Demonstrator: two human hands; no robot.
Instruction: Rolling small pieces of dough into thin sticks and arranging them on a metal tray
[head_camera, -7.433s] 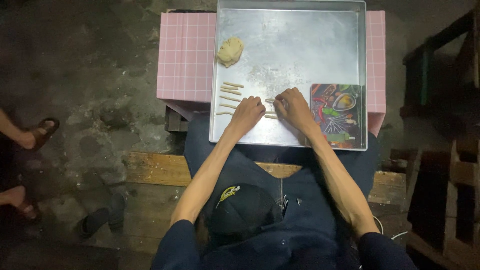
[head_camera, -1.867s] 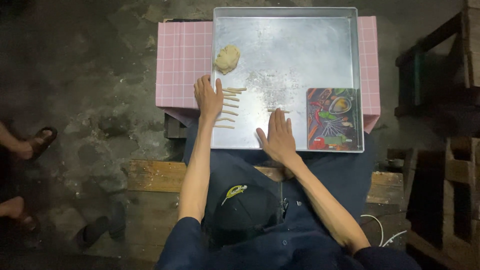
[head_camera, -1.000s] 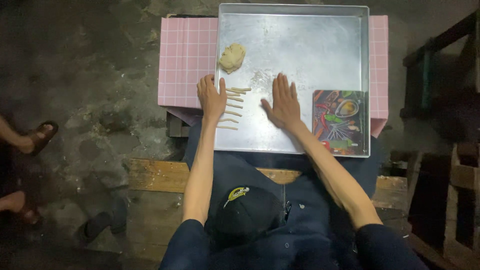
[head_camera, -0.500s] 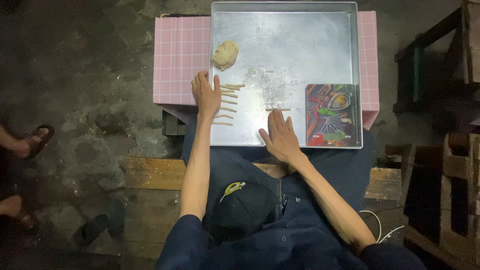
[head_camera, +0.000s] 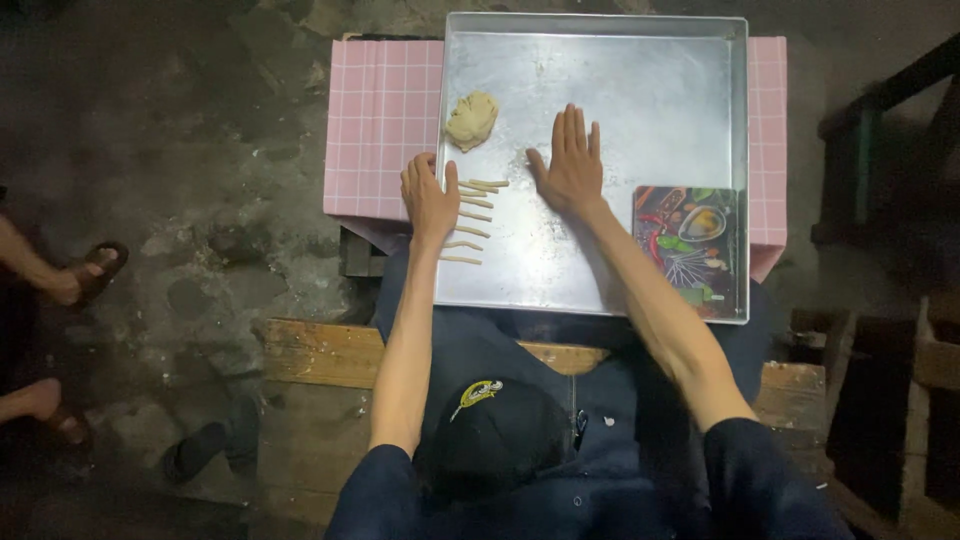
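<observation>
Dough work fills the single head view: a wide, shallow, square metal tray with a dull scuffed sheen rests on a low surface covered in pink checked cloth. The right hand lies flat on the tray floor, fingers straight and together, its grip holding nothing that shows; anything under the palm is hidden. The left hand rests palm down at the tray's left rim, fingers loose and empty, just beside a row of thin, pale rolled dough sticks laid side by side, likely so they stay apart. A lumpy beige dough ball sits just beyond them. A colourful printed rectangular board occupies the tray's near right corner.
</observation>
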